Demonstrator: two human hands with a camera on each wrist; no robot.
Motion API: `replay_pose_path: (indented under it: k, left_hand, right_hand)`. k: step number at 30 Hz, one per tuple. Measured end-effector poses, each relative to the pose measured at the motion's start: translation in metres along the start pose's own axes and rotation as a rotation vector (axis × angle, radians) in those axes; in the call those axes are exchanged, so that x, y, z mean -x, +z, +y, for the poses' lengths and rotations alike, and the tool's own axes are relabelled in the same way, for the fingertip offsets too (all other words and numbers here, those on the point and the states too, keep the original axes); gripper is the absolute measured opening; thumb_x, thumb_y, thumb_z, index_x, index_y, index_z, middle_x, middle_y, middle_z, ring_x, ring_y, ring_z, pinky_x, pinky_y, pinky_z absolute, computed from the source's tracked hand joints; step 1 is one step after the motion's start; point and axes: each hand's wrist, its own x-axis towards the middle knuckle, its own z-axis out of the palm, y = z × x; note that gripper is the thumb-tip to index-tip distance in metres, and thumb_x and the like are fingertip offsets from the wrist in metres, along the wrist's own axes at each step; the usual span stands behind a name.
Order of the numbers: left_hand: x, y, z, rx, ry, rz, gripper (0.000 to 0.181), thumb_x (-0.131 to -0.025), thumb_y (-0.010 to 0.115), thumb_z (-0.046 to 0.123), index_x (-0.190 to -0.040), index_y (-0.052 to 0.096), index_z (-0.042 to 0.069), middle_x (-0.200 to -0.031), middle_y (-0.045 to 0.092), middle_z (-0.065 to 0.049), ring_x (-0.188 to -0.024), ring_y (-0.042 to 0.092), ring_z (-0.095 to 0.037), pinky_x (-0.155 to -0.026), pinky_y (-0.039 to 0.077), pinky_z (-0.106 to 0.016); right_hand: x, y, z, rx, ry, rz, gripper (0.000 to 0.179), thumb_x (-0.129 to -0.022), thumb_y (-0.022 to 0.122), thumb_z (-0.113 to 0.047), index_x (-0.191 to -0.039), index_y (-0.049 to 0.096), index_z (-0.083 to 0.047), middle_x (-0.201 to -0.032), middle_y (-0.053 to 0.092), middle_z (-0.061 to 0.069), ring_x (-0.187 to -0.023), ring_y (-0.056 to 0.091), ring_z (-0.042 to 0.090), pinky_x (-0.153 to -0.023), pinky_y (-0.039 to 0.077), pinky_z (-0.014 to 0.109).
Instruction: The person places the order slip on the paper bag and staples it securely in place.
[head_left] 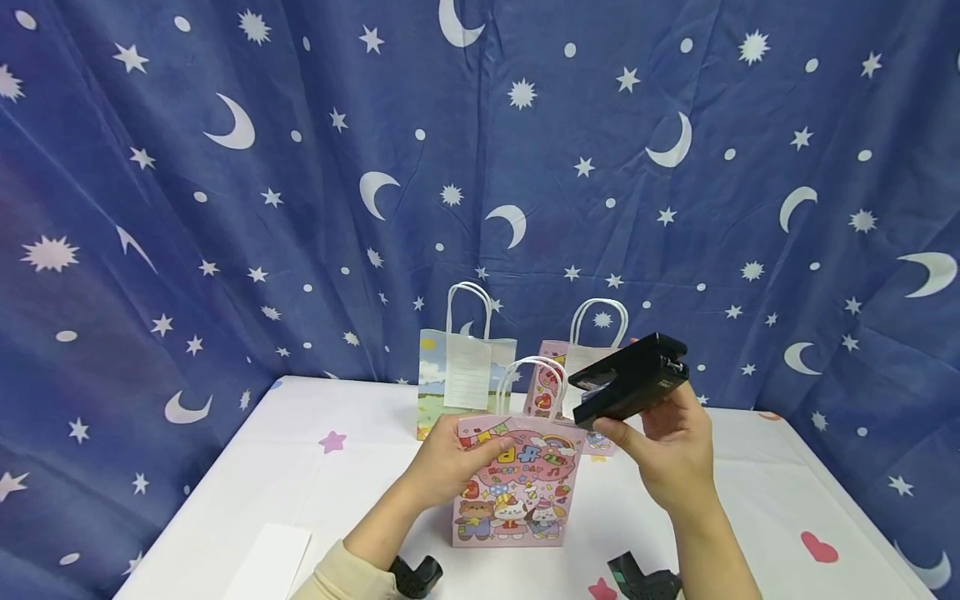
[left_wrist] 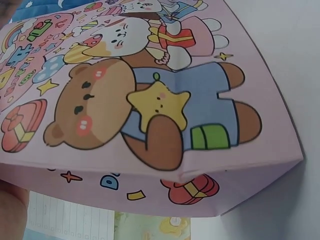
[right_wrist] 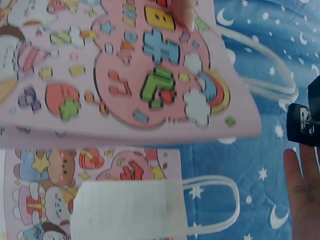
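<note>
A pink paper gift bag [head_left: 517, 500] with cartoon animals and white handles stands upright on the table in the head view. My left hand [head_left: 438, 467] grips its upper left side, thumb across the printed front. Up close, the left wrist view shows the bag's bear print [left_wrist: 100, 105] and its side fold. My right hand [head_left: 678, 454] holds a black stapler [head_left: 633, 383] in the air, just right of the bag's top edge. In the right wrist view, only part of the stapler [right_wrist: 300, 125] shows at the right border.
Behind stand a landscape-print gift bag [head_left: 431, 392] and another pink gift bag [head_left: 547, 400], each with a white lined card on its front. A white rectangular sheet [head_left: 270, 562] lies at the front left of the white table [head_left: 360, 492]. A blue starry curtain [head_left: 480, 167] hangs behind.
</note>
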Motion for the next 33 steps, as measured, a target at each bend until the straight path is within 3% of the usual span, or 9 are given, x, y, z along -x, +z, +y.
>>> replay_pose_path:
  k: [8,15,22,26,30,33]
  left_hand:
    - [0.001,-0.001,-0.001,-0.016,-0.025,0.003,0.029,-0.104,0.066,0.023,-0.131,0.068,0.015,-0.119,0.078,-0.01,-0.101,0.078,-0.023,-0.083,0.064,-0.037]
    - [0.0,-0.002,0.0,-0.026,-0.008,0.01,0.026,-0.103,0.065,0.021,-0.127,0.07,0.013,-0.113,0.079,-0.012,-0.097,0.079,-0.026,-0.081,0.065,-0.038]
    - [0.0,-0.003,0.0,-0.027,-0.015,0.01,0.027,-0.103,0.066,0.022,-0.129,0.069,0.014,-0.115,0.079,-0.011,-0.098,0.079,-0.025,-0.082,0.065,-0.038]
    - [0.0,-0.003,0.0,-0.027,-0.025,0.011,0.026,-0.103,0.066,0.023,-0.128,0.07,0.014,-0.115,0.079,-0.01,-0.097,0.079,-0.024,-0.082,0.065,-0.039]
    - [0.0,-0.003,0.0,-0.026,-0.034,0.01,0.027,-0.103,0.066,0.023,-0.128,0.069,0.014,-0.116,0.078,-0.01,-0.097,0.079,-0.024,-0.081,0.065,-0.039]
    - [0.0,-0.004,0.0,-0.024,-0.031,0.008,0.027,-0.103,0.066,0.023,-0.128,0.069,0.013,-0.116,0.078,-0.011,-0.098,0.079,-0.024,-0.081,0.065,-0.039]
  right_hand:
    - [-0.002,-0.015,0.004,0.049,0.089,0.061,0.059,-0.076,0.075,0.026,-0.131,0.054,0.017,-0.115,0.07,0.007,-0.106,0.069,0.016,-0.102,0.054,0.021]
    - [0.0,-0.031,0.003,0.185,0.251,0.081,0.065,-0.085,0.069,0.022,-0.145,0.052,0.006,-0.123,0.069,0.002,-0.108,0.07,0.012,-0.1,0.054,0.018]
    - [-0.001,-0.04,0.005,0.294,0.386,0.118,0.065,-0.093,0.068,0.011,-0.152,0.049,-0.007,-0.127,0.067,-0.002,-0.111,0.068,0.01,-0.096,0.054,0.013]
    - [-0.002,-0.044,0.008,0.327,0.423,0.14,0.068,-0.095,0.07,0.005,-0.156,0.045,-0.011,-0.132,0.066,-0.006,-0.115,0.066,0.008,-0.096,0.052,0.011]
    - [-0.001,-0.048,0.011,0.367,0.439,0.172,0.066,-0.096,0.07,0.001,-0.156,0.045,-0.01,-0.131,0.067,-0.011,-0.115,0.067,0.004,-0.095,0.052,0.01]
    - [-0.001,-0.05,0.013,0.461,0.485,0.205,0.058,-0.1,0.068,-0.006,-0.154,0.048,-0.009,-0.126,0.068,-0.013,-0.111,0.067,0.001,-0.092,0.052,0.008]
